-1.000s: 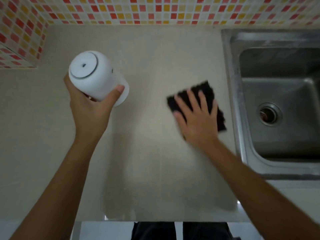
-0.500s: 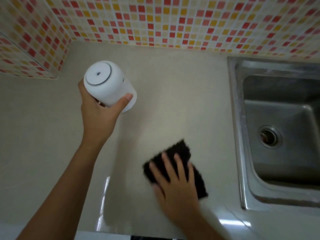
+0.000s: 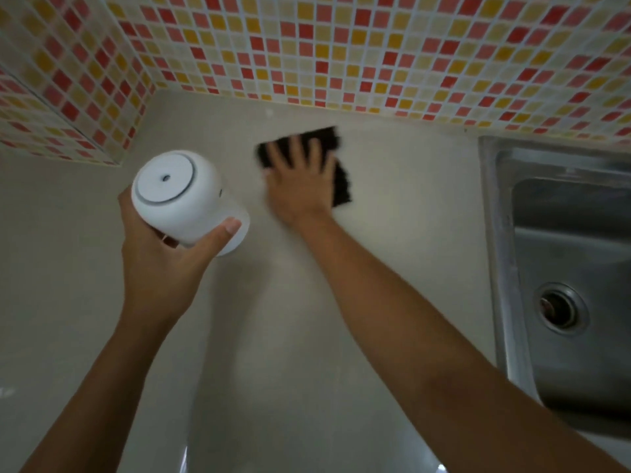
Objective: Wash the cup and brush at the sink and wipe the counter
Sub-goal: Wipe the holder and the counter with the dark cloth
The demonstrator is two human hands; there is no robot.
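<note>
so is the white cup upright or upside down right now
Upside down, somewhat tilted: the white cup shows its ringed base to the camera and its rim points down toward the counter, gripped by the left hand.

- Left hand (image 3: pixel 160 268) grips a white cup (image 3: pixel 186 199) above the counter (image 3: pixel 256 336), base turned toward the camera.
- Right hand (image 3: pixel 300 179), fingers spread, presses a black cloth (image 3: pixel 341 186) flat near the tiled wall (image 3: pixel 341 46).
- Steel sink (image 3: pixel 573 268) at right, drain (image 3: pixel 560 308) visible.
</note>
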